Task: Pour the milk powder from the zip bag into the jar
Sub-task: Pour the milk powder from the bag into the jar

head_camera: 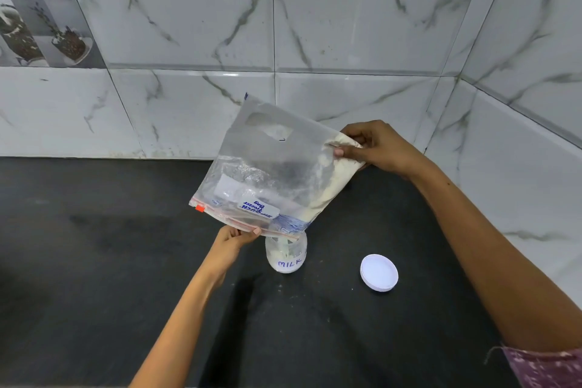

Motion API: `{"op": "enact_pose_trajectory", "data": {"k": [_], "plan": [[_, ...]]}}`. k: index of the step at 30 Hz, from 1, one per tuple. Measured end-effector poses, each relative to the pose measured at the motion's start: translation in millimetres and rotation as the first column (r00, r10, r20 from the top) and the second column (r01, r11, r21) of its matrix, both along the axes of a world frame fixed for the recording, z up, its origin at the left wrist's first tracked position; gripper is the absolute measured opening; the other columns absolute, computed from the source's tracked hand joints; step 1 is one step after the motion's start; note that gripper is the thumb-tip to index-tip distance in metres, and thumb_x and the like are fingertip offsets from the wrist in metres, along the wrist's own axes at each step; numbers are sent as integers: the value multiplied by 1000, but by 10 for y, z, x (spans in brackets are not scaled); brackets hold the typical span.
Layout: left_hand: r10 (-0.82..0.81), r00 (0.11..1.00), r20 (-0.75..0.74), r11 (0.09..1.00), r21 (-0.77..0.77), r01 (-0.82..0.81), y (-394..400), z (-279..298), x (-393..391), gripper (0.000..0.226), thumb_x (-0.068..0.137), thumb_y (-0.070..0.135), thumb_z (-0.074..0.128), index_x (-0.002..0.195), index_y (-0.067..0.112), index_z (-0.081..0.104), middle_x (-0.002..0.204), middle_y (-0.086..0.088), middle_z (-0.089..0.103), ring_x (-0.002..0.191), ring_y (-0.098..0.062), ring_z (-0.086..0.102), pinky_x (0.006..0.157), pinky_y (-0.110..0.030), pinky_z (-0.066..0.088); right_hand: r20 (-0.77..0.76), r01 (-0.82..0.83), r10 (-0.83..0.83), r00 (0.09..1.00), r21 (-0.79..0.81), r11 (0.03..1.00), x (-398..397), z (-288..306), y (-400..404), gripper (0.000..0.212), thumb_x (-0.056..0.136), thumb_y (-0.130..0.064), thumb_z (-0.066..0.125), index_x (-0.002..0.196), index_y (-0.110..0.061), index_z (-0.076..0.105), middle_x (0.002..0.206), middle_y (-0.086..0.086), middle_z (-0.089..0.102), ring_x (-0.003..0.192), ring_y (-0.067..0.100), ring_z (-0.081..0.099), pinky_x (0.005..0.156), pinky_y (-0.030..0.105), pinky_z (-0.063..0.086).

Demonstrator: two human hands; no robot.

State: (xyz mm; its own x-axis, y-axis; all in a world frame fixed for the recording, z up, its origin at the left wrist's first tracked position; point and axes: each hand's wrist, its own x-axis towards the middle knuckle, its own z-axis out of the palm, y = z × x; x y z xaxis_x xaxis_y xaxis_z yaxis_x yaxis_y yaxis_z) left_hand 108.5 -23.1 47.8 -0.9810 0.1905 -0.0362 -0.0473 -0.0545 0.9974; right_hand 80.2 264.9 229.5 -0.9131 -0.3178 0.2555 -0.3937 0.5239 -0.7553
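Observation:
A clear zip bag (pixel 267 167) hangs upside down and tilted over a small glass jar (pixel 286 257) labelled MILK. Cream milk powder lies along the bag's right side and runs down to the mouth corner just above the jar's opening. My left hand (pixel 234 241) pinches the bag's zip edge beside the jar. Up at the right, my right hand (pixel 374 145) grips the bag's raised bottom corner. Some white powder sits inside the jar.
The jar's white lid (pixel 379 272) lies flat on the black countertop (pixel 94 261) to the right of the jar. Marble-pattern wall tiles (pixel 189 41) rise behind the counter and along the right side.

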Motion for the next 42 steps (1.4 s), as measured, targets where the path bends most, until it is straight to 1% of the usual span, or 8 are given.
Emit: {"op": "enact_pose_trajectory", "data": {"k": [3,6,8,13,19,26,32,42], "plan": [[3,1000,4,1000,3,-3,0,-11,1,22,86,14,64,106,19,69,109,8,72,107,-6,63,94,-22,43,47,2,1,999,-66,998,17,46,8,17,84,-31,67,95,-19,71,88,6,74,82,13,69,73,41,56],[13,1000,-3,1000,17,-13,2,-27,15,22,85,15,65,106,20,69,109,8,72,107,-5,64,93,-22,43,98,18,-8,995,-103,995,43,61,45,33,83,-44,61,98,-16,71,100,32,65,91,49,61,86,67,44],[21,1000,1,999,25,-21,4,-35,19,22,85,16,65,106,20,69,110,7,72,107,-6,63,93,-23,43,112,24,-12,994,-109,994,50,43,73,26,85,-35,63,97,-14,72,102,34,64,100,57,53,88,72,39],[23,1000,8,999,29,-24,32,-27,26,18,86,15,64,100,24,72,109,8,72,106,-5,64,92,-23,42,118,127,-107,987,-182,975,65,12,88,10,86,-19,65,91,-16,74,97,27,71,98,50,61,91,62,47],[15,1000,8,999,28,-15,18,-11,39,20,86,15,64,104,23,70,110,9,72,107,-4,63,91,-21,41,147,158,-130,981,-201,967,10,-5,113,10,88,-24,63,93,-26,72,94,9,74,74,7,70,69,25,60],[21,999,25,1000,21,-22,25,1,26,24,86,12,63,108,19,68,110,8,72,108,-5,62,93,-22,41,189,142,-105,976,-192,971,2,-2,51,23,94,-23,55,103,-6,68,88,7,70,75,11,68,67,27,61],[24,1000,9,1000,13,-24,53,11,19,27,86,11,63,111,20,66,110,12,72,105,-1,63,81,-9,46,153,189,-158,976,-218,958,1,-25,-11,20,94,-23,55,97,-9,68,86,1,68,75,6,66,60,23,59],[60,998,13,998,17,-60,68,-2,38,28,86,10,63,111,23,65,110,12,71,104,0,63,81,-12,47,91,207,-194,977,-164,964,-7,-15,-19,21,93,-24,57,99,-12,72,92,5,70,77,5,66,57,17,55]]}}
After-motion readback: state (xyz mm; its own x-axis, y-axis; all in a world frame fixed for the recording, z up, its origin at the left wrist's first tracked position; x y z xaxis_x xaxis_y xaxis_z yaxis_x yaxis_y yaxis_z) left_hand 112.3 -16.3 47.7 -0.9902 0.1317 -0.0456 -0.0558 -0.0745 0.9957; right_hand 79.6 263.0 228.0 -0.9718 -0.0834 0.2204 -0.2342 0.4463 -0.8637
